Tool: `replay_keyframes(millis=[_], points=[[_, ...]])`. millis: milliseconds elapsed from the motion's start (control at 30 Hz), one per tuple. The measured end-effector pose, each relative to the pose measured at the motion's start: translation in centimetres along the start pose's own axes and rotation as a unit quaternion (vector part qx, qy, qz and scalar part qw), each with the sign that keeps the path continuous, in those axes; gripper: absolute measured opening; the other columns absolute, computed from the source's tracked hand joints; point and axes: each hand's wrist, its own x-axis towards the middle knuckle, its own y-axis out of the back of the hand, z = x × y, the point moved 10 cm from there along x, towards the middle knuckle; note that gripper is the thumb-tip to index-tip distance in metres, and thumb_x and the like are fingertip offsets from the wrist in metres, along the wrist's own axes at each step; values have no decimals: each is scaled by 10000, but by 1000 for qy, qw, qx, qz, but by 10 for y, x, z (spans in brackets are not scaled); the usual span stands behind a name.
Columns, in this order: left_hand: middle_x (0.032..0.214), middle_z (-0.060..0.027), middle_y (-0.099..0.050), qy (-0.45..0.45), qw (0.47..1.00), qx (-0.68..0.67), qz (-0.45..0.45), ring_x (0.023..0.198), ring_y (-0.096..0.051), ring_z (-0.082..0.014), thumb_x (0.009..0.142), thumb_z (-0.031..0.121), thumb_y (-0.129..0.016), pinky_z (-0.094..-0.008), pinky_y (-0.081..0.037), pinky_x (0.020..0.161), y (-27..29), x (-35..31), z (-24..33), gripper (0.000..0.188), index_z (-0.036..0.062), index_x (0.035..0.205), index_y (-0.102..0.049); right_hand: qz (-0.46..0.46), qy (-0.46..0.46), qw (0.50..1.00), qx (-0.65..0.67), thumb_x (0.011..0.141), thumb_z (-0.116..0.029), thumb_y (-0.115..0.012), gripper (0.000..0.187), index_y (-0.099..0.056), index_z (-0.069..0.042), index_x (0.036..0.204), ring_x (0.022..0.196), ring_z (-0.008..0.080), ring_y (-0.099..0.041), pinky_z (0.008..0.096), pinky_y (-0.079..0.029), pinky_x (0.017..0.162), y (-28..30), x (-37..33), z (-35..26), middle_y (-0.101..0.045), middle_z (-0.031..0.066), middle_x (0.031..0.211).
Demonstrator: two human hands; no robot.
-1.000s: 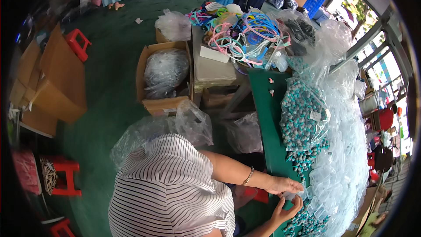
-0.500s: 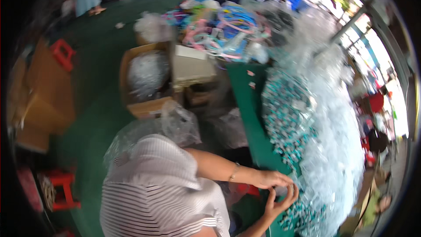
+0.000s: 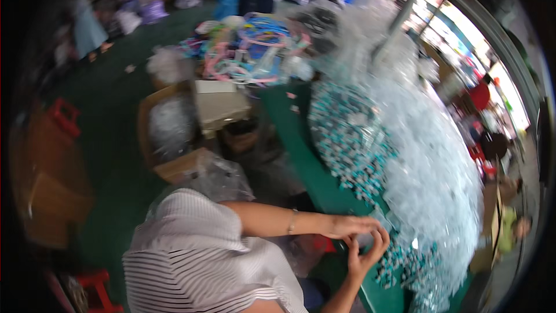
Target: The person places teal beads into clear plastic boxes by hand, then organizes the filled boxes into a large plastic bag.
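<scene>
My left hand (image 3: 349,226), with a band at the wrist, reaches across from the striped sleeve. Its fingers are bent down and meet the fingertips of my right hand (image 3: 364,258), which is curled from below with thumb and fingers closed in. Between them sits a small see-through piece of plastic (image 3: 365,240), partly covered by the fingers; its exact kind is blurred. Just beyond the hands lie loose small teal and grey pieces (image 3: 399,264) on the green table (image 3: 324,188). A big heap of clear plastic bags (image 3: 431,168) rises to the right.
Farther along the table, a large clear bag (image 3: 344,122) spills more teal and grey pieces. An open carton (image 3: 152,104) full of clear plastic stands on the left. Behind it is a pile of coloured hoops (image 3: 260,46). Red stools (image 3: 95,290) stand on the green floor.
The view has swung, so the table and heap appear farther left and tilted. My hands stay together around the clear plastic, with the fingers bent slightly differently.
</scene>
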Motion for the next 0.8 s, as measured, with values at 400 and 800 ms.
replay_keyframes(millis=[400, 800], points=[[1123, -72, -572, -61, 996, 66, 16, 646, -608, -160, 1021, 342, -406, -298, -539, 579, -7, 12, 6, 474, 172, 1456, -323, 24, 26, 999, 17, 874, -226, -671, 378, -555, 47, 1109, 1103, 352, -530, 461, -404, 960, -2, -1, -4, -565, 201, 1138], [1190, -117, -565, -59, 985, 163, 22, 628, -611, -174, 1008, 299, -403, -296, -526, 548, -10, 20, 3, 504, 131, 1472, -305, -22, 30, 999, -4, 839, -468, -735, 622, -478, 11, 1143, 998, 273, -490, 438, -441, 870, -6, 0, 4, -451, 141, 1095]])
